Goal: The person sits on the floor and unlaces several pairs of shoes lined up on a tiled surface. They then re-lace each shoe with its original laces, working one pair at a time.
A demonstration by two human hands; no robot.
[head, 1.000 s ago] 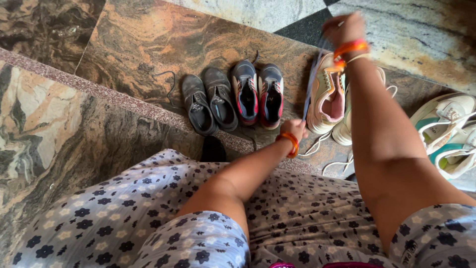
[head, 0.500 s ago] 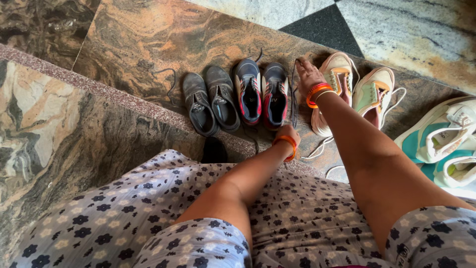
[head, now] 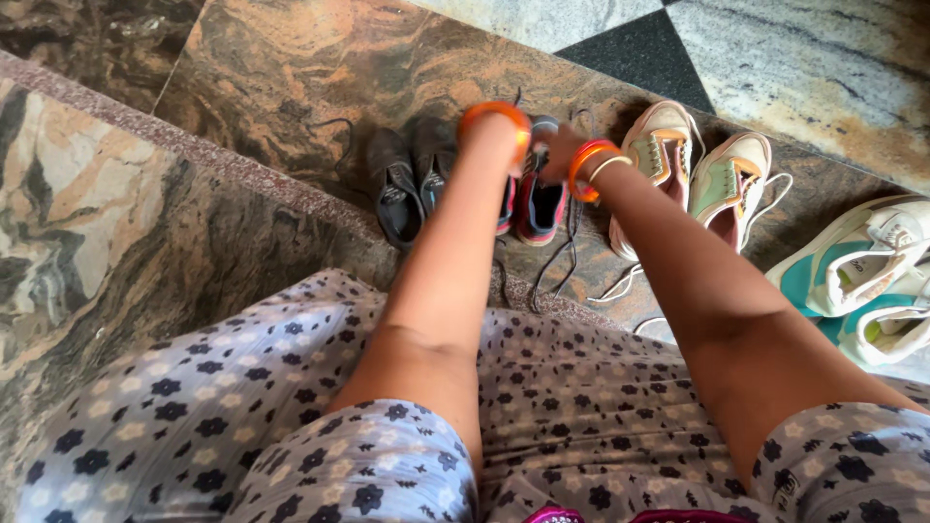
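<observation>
**Both hands now on the dark red-lined sneakers**

Half a second ago the right hand hovered at the cream sneakers and the left hand hung low near the lap. Now both arms stretch forward and meet over the dark sneakers with red lining (head: 542,199). The work in hand has moved from the cream pair to this middle pair.

The left hand (head: 489,145) is mostly hidden behind its own wrist and orange bangle (head: 494,114), so I cannot tell whether it is open or gripping. The right hand (head: 552,155), with orange and thin pale bangles at the wrist, lies on the upper edge of the right shoe of the pair; its fingers are out of sight, and its grip cannot be told either.

The pair stands on the brown marble floor (head: 291,77), toes pointing away, side by side. The uppers are dark, the inside bright red, and loose dark laces trail towards the step. The grey shoes (head: 397,189) sit just beside them on the left, the cream sneakers (head: 697,174) on the right, and the white and teal sneakers (head: 857,261) farther right.
</observation>
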